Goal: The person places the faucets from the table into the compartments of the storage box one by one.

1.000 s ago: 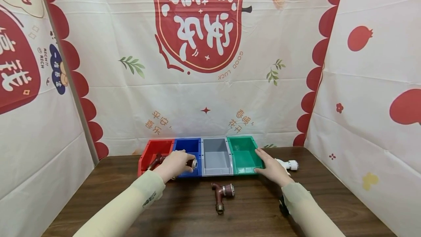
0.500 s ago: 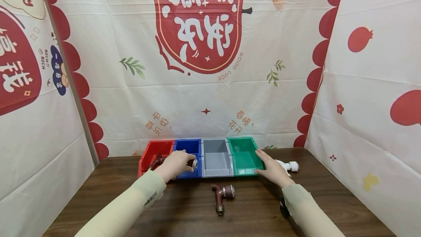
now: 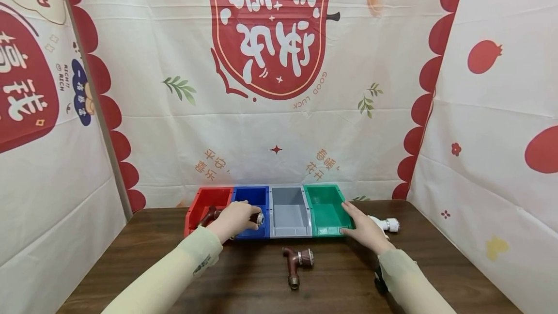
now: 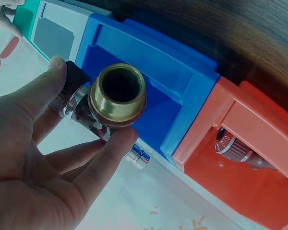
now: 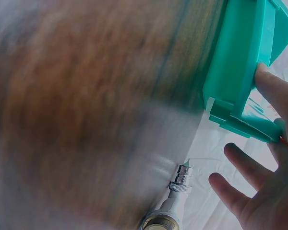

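My left hand (image 3: pixel 235 218) holds a dark brown tap (image 4: pixel 93 112) over the front of the blue bin (image 3: pixel 252 195). Thumb and fingers pinch it around the body and ribbed knob, and its brass threaded end faces the left wrist camera. Another brown tap (image 3: pixel 210 215) lies in the red bin (image 3: pixel 209 193), partly behind the bin's front wall in the left wrist view. At the right end of the row, my right hand (image 3: pixel 365 227) touches the green bin (image 3: pixel 326 202) with thumb and index finger; its other fingers are spread straight in the right wrist view.
A grey bin (image 3: pixel 288 205) stands between the blue and green ones. In front lies a brown tap (image 3: pixel 296 265) on the wooden table (image 3: pixel 253 285). A white tap (image 3: pixel 388 225) sits right of the green bin. My right sleeve partly hides a dark object (image 3: pixel 380 281).
The head view has shifted slightly, so the bins and taps appear a little lower and farther right. Both hands keep nearly the same places, the left still holding the tap.
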`<action>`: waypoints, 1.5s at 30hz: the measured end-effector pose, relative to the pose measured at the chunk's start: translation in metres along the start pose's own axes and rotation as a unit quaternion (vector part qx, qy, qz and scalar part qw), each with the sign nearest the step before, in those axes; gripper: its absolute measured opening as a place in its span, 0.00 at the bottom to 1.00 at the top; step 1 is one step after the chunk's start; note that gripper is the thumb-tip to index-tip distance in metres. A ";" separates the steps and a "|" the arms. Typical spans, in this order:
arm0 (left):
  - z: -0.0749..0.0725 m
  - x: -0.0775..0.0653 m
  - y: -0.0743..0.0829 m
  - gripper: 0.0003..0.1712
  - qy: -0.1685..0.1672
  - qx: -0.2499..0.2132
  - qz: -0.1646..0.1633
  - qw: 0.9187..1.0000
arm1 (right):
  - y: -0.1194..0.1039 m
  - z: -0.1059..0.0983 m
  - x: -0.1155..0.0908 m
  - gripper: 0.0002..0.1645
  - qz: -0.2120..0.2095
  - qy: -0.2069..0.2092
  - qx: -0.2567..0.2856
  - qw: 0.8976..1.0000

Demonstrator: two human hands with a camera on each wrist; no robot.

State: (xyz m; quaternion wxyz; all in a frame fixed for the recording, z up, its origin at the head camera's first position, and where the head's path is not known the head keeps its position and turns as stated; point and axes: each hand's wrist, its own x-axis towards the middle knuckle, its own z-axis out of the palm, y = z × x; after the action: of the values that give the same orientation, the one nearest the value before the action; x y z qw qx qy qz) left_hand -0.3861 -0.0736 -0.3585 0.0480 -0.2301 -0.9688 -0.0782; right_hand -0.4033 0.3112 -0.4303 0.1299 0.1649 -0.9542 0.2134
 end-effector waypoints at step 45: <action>-0.002 0.010 0.002 0.27 0.000 -0.007 0.000 1.000 | 0.002 0.002 -0.001 0.49 0.004 0.006 0.008 1.000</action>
State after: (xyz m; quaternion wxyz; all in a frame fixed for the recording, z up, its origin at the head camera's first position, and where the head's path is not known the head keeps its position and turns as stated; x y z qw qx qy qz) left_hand -0.3944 -0.0675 -0.3554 0.0464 -0.2309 -0.9681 -0.0851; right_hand -0.4038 0.3126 -0.4329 0.1337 0.1609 -0.9522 0.2224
